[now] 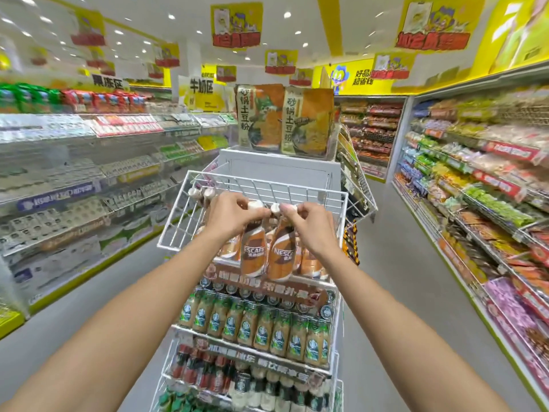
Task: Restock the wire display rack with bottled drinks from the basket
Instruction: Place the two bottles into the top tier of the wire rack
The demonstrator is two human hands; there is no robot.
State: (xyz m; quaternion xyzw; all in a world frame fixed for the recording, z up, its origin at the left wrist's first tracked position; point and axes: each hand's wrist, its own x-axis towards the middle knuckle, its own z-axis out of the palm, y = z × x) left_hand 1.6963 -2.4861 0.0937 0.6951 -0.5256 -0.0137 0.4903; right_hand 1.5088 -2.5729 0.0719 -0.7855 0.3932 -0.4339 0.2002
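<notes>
**Shop aisle: bottles dangling by caps**

Shelves (89,150) line 9 and 3 o'clock; the wire display rack (261,179) stands centre. Over its top tier, left hand (234,217) and right hand (310,226) each pinch a coffee bottle (252,252) by its cap. So slight a hold could let one swing or drop.

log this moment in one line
left hand grips coffee bottle by neck | right hand grips second bottle by neck | both at rack top tier
</notes>
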